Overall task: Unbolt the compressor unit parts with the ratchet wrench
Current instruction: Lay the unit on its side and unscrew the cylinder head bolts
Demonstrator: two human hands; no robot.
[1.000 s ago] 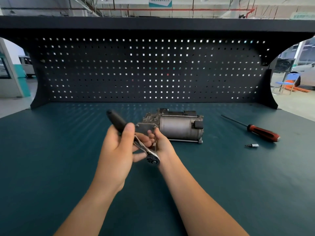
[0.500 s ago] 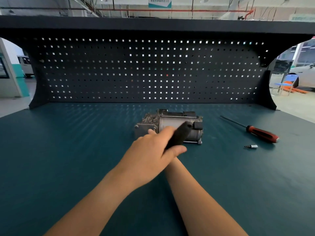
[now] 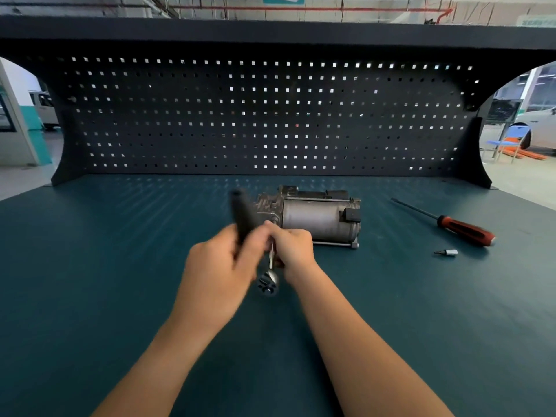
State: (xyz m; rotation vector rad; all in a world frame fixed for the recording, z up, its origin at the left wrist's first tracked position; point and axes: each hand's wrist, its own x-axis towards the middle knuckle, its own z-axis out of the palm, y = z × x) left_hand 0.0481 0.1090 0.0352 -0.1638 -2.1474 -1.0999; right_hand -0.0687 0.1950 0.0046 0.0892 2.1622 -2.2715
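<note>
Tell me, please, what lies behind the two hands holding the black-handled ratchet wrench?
The grey cylindrical metal compressor unit lies on the teal bench behind the left hand and right hand. The black-handled ratchet wrench and both hands cover its left end, hiding that part.

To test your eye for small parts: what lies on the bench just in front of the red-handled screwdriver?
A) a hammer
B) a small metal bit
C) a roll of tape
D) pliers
B: a small metal bit lies on the bench, nearer us than the screwdriver.
</note>
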